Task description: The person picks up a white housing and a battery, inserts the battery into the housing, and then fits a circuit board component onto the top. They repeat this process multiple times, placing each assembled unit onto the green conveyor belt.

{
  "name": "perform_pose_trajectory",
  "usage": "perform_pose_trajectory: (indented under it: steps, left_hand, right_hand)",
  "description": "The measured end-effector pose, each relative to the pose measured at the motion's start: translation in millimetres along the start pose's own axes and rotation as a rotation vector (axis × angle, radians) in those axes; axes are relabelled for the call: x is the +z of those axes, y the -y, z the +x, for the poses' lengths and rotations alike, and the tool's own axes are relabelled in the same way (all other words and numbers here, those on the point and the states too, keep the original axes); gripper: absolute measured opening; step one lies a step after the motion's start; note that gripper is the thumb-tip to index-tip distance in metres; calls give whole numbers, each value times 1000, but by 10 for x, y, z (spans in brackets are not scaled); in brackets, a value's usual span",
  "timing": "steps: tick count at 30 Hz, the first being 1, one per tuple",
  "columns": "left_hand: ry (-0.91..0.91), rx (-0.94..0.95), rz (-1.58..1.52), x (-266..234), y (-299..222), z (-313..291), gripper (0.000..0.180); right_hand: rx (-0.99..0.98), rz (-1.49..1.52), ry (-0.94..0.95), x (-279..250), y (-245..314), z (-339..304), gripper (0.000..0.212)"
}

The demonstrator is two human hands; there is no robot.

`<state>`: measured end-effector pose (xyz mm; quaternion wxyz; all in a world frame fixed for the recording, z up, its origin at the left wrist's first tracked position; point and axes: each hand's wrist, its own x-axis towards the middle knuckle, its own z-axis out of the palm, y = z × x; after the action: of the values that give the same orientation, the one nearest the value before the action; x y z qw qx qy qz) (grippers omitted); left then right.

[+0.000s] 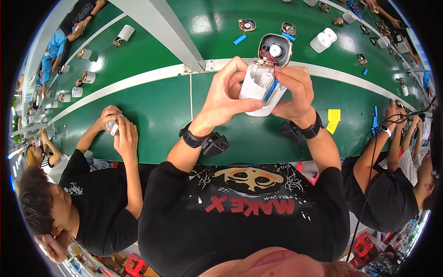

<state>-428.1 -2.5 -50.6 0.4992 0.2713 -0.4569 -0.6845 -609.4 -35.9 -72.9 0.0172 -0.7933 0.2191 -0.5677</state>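
Above the near green worktop I hold up a white plastic housing [252, 82], open at the top and tilted. My left hand [226, 94] is closed round its left side, thumb across the front. My right hand [295, 90] grips the right side, with its fingers near the rim. Inside the housing lies a slim blue cylindrical battery [271, 90]. At the far rim, a dark speaker unit [275, 50] with a round silver centre is joined by red wires [266, 55]. Some of my right fingertips are hidden behind the housing.
A white rail [332, 74] divides the near worktop from the far green surface, where speaker units [248, 25] and white housings [324, 40] lie. A white post [166, 32] rises left of centre. Yellow notes [333, 121] and blue batteries [374, 119] lie rightward. Co-workers sit on both sides.
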Motion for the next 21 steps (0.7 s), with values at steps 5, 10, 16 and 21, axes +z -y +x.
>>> perform_pose_trajectory:
  steps: [5,10,16,21]
  left_hand:
    - [8,33,-21,3,21,7,48]
    - [29,3,-24,-9,44,25,52]
    - [-109,-7,464,-199,174,-21,63]
    - [-100,-138,661,-518,244,-595,64]
  right_hand:
    - [-78,14,30,-24,-57,3,59]
    - [-133,14,33,-7,-147,-62,59]
    - [-41,-17,243,134,-250,-428,50]
    - [22,138,449,227,116,-744,44]
